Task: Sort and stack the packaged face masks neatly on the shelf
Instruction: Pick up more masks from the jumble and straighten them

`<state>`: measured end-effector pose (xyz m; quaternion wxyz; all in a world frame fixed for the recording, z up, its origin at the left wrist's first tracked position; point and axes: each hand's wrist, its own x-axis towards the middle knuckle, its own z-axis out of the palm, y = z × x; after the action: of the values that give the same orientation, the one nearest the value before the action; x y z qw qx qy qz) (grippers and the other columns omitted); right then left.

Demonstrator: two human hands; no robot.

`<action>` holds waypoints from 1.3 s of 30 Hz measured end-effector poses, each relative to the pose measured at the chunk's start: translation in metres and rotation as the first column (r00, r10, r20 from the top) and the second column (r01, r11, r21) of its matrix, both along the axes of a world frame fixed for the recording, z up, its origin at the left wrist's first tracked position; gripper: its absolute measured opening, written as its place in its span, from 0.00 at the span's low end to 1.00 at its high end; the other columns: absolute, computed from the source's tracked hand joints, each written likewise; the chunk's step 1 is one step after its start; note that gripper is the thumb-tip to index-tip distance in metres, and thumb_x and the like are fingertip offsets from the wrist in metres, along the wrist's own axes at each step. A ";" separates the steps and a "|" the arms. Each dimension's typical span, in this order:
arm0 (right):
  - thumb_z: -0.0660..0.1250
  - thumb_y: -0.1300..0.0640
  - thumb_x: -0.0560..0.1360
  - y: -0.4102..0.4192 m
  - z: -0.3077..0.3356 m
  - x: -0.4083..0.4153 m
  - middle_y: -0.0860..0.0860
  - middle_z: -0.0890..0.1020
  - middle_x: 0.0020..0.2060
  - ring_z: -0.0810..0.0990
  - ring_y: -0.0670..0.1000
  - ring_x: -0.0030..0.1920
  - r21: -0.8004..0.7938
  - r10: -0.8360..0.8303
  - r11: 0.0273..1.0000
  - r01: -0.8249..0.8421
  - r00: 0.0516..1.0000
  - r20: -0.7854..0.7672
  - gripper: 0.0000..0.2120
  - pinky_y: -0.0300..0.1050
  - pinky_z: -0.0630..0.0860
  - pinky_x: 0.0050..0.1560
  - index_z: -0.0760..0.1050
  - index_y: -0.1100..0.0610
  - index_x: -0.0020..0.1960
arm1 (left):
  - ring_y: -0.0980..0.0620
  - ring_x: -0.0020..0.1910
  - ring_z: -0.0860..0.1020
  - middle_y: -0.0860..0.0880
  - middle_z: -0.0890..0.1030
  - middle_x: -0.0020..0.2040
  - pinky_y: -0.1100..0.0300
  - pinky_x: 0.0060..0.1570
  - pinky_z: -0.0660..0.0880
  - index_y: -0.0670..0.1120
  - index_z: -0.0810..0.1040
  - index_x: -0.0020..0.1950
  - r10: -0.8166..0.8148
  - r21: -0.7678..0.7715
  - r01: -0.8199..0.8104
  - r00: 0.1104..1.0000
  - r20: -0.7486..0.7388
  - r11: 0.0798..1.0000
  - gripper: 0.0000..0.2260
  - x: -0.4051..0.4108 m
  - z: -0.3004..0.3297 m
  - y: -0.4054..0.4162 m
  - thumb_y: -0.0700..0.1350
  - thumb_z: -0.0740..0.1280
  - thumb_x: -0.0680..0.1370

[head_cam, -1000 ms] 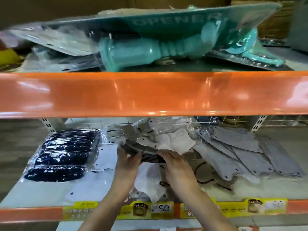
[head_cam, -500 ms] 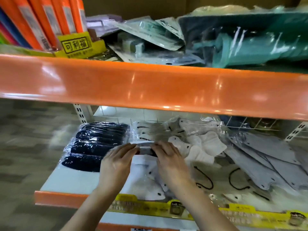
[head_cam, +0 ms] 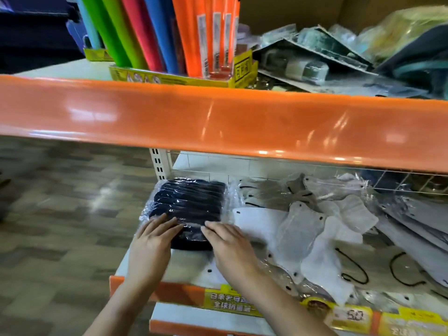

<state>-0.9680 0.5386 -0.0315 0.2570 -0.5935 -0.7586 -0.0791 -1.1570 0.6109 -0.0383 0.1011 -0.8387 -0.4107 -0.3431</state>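
- While we press down on the dark mask pack (head_cam: 188, 207) at the left end of the shelf (head_cam: 186, 272), our left hand (head_cam: 151, 241) and right hand (head_cam: 230, 246) lie flat on its front part, side by side.
- Neither hand has a grip on anything; the fingers are straight and just push on the plastic wrap.
- We think one part of the job is done: the dark masks sit in one tidy stack near the shelf's back corner.
- A lot is left, as we see it. The white masks (head_cam: 303, 236) lie in a loose heap just beside the dark pack, pointing every way.
- The grey masks (head_cam: 412, 226) further right are spread out like a fan, not stacked yet.
- Some black ear loops (head_cam: 354, 270) stick out near the front edge.
- Next we would likely gather the white ones into their own pile.
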 end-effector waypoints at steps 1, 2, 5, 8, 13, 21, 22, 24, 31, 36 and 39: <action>0.73 0.61 0.58 0.000 -0.004 -0.006 0.48 0.82 0.54 0.81 0.49 0.52 -0.040 0.005 0.999 -0.005 1.000 0.015 0.27 0.43 0.78 0.53 0.81 0.54 0.57 | 0.45 0.53 0.82 0.47 0.84 0.51 0.54 0.55 0.70 0.46 0.86 0.47 0.012 -0.021 -0.012 1.000 -0.003 1.000 0.18 -0.005 -0.004 0.002 0.39 0.57 0.69; 0.76 0.60 0.56 0.000 -0.009 -0.011 0.47 0.82 0.54 0.81 0.48 0.53 -0.080 0.007 0.997 -0.005 1.000 0.029 0.29 0.42 0.77 0.54 0.81 0.52 0.57 | 0.45 0.53 0.82 0.47 0.84 0.50 0.54 0.55 0.70 0.46 0.86 0.46 0.024 -0.042 -0.024 1.000 -0.003 0.999 0.18 -0.008 -0.008 0.003 0.40 0.57 0.69; 0.77 0.55 0.57 -0.002 -0.019 -0.017 0.45 0.82 0.54 0.81 0.45 0.53 -0.158 -0.009 0.987 0.016 0.999 0.046 0.25 0.42 0.78 0.54 0.82 0.50 0.55 | 0.46 0.51 0.82 0.48 0.85 0.48 0.55 0.55 0.69 0.47 0.86 0.44 0.037 -0.102 -0.037 0.999 -0.010 0.994 0.18 -0.014 -0.016 0.000 0.42 0.56 0.68; 0.70 0.54 0.66 0.001 -0.023 -0.016 0.47 0.82 0.56 0.80 0.47 0.56 -0.154 -0.015 0.988 0.025 0.998 0.062 0.18 0.47 0.78 0.57 0.81 0.51 0.56 | 0.47 0.51 0.82 0.49 0.85 0.48 0.57 0.54 0.68 0.47 0.86 0.43 0.038 -0.192 -0.044 0.999 -0.035 0.980 0.19 -0.017 -0.022 -0.003 0.43 0.55 0.67; 0.58 0.47 0.74 0.005 -0.019 -0.021 0.45 0.82 0.56 0.80 0.45 0.57 -0.195 -0.072 0.977 0.090 0.993 0.095 0.18 0.48 0.77 0.58 0.82 0.50 0.54 | 0.50 0.57 0.79 0.50 0.83 0.55 0.59 0.59 0.64 0.49 0.85 0.50 0.046 -0.341 -0.069 0.996 -0.076 0.937 0.19 -0.019 -0.020 -0.005 0.49 0.55 0.71; 0.52 0.41 0.75 0.001 -0.020 -0.026 0.48 0.78 0.64 0.76 0.48 0.64 -0.328 -0.164 0.926 0.188 0.981 0.100 0.26 0.52 0.74 0.61 0.78 0.52 0.62 | 0.46 0.63 0.75 0.49 0.78 0.63 0.46 0.59 0.74 0.49 0.79 0.58 0.033 -0.449 -0.129 0.976 -0.214 0.884 0.22 -0.013 -0.025 0.001 0.57 0.55 0.74; 0.51 0.41 0.76 0.001 -0.022 -0.027 0.50 0.74 0.68 0.73 0.49 0.67 -0.333 -0.151 0.927 0.173 0.984 0.092 0.27 0.54 0.71 0.65 0.75 0.54 0.66 | 0.45 0.64 0.75 0.49 0.77 0.64 0.45 0.59 0.74 0.49 0.78 0.59 0.034 -0.454 -0.135 0.974 -0.222 0.881 0.22 -0.012 -0.025 0.002 0.57 0.54 0.74; 0.45 0.42 0.78 0.002 -0.019 -0.025 0.51 0.62 0.75 0.60 0.51 0.75 -0.382 -0.098 0.916 0.118 0.993 0.073 0.30 0.57 0.58 0.73 0.64 0.56 0.74 | 0.44 0.63 0.75 0.48 0.77 0.64 0.43 0.58 0.74 0.47 0.78 0.59 0.047 -0.446 -0.151 0.970 -0.237 0.882 0.23 -0.008 -0.024 0.003 0.58 0.54 0.74; 0.52 0.45 0.74 -0.004 -0.007 -0.015 0.47 0.81 0.57 0.79 0.47 0.57 -0.275 -0.168 0.950 0.151 0.985 -0.041 0.22 0.47 0.78 0.57 0.81 0.50 0.55 | 0.42 0.54 0.80 0.44 0.81 0.56 0.50 0.53 0.75 0.43 0.80 0.54 0.071 -0.416 -0.123 0.988 -0.138 0.901 0.20 0.025 -0.010 -0.010 0.53 0.56 0.74; 0.56 0.48 0.73 -0.023 -0.001 0.031 0.48 0.81 0.50 0.79 0.48 0.51 -0.056 -0.243 0.969 0.240 0.969 -0.053 0.18 0.44 0.75 0.57 0.81 0.52 0.52 | 0.45 0.51 0.81 0.46 0.82 0.53 0.56 0.52 0.71 0.43 0.80 0.53 -0.049 -0.397 0.019 0.997 -0.064 0.918 0.18 0.076 0.005 -0.028 0.50 0.56 0.73; 0.59 0.52 0.72 -0.040 -0.001 0.067 0.50 0.82 0.50 0.80 0.51 0.50 0.010 -0.287 0.957 0.289 0.954 -0.087 0.15 0.45 0.77 0.54 0.81 0.55 0.50 | 0.43 0.50 0.81 0.44 0.82 0.51 0.51 0.47 0.78 0.42 0.79 0.53 -0.143 -0.386 0.124 0.989 -0.021 0.914 0.18 0.116 0.013 -0.042 0.48 0.57 0.72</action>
<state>-0.9007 0.4989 -0.0328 0.2814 -0.6974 -0.6516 -0.0990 -1.0407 0.5694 -0.0257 -0.0787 -0.8764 -0.4092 -0.2413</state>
